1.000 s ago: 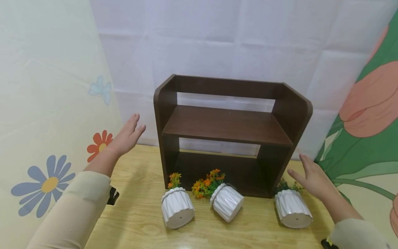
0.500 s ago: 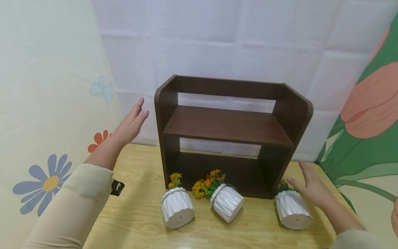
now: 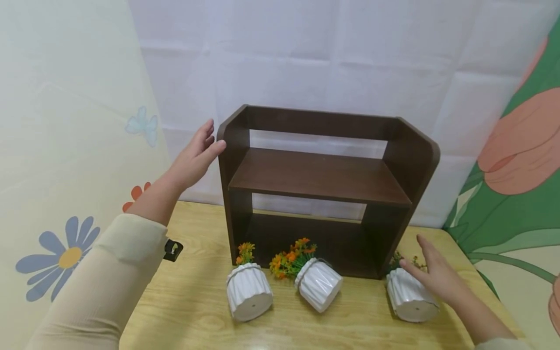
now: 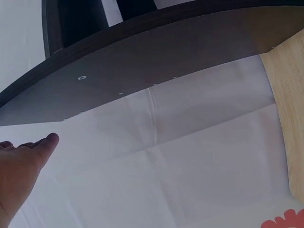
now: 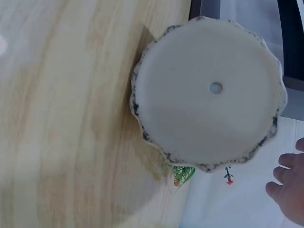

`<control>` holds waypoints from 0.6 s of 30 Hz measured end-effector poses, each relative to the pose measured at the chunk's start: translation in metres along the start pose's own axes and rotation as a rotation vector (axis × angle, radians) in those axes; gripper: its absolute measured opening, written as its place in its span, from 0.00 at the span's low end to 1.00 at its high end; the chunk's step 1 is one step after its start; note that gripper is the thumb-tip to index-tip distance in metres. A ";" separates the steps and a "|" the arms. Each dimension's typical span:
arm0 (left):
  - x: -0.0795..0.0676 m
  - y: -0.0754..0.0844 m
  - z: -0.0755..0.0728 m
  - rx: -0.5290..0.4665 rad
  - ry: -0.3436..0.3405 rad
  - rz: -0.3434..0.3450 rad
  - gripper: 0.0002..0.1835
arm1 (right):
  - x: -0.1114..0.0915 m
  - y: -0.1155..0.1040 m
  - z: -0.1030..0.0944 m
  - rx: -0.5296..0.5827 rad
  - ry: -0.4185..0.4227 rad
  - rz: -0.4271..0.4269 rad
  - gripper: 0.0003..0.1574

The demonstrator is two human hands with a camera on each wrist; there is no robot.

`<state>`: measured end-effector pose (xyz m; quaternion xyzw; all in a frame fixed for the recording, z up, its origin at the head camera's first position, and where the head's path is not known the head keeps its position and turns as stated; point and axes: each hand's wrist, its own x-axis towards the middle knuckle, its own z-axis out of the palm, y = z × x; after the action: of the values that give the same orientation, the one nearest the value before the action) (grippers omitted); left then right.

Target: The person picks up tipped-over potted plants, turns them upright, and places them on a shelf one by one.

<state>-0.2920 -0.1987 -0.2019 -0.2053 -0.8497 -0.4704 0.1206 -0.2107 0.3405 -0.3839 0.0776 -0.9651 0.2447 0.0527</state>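
A dark brown two-tier wooden shelf [image 3: 319,175] stands upright on the table. My left hand [image 3: 194,158] is raised beside its upper left side panel, fingers extended. The left wrist view shows a gap between the thumb and the panel's outer face [image 4: 156,66]. My right hand [image 3: 442,272] hovers by the right white flowerpot [image 3: 409,296], which lies on its side with its base toward me. Its fingers are extended and hold nothing. In the right wrist view the pot's round base [image 5: 190,104] with a drain hole sits apart from the hand [image 5: 289,183].
Two more white ribbed pots lie tipped before the shelf, a left pot [image 3: 249,294] and a middle pot [image 3: 319,284], both with orange flowers. The wooden table [image 3: 192,301] meets a white cloth backdrop [image 3: 280,53] behind and printed floral sheets at both sides.
My left hand has risen and moved right, toward the shelf's top left corner. The right hand has shifted slightly left and down, closer to the right pot. Shelf and pots stay put.
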 end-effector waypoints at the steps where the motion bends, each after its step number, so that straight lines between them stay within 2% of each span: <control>1: 0.001 0.001 0.001 0.001 -0.001 -0.002 0.42 | -0.001 0.000 0.001 0.001 -0.004 0.001 0.59; 15: 0.028 0.018 0.010 0.035 0.033 -0.035 0.47 | -0.016 -0.003 0.011 0.019 -0.040 0.043 0.61; 18: 0.031 0.019 0.012 -0.012 0.052 -0.054 0.45 | -0.019 -0.005 0.014 0.011 -0.033 0.042 0.61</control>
<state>-0.3109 -0.1718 -0.1815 -0.1705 -0.8487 -0.4838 0.1286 -0.1923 0.3321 -0.3967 0.0616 -0.9658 0.2499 0.0312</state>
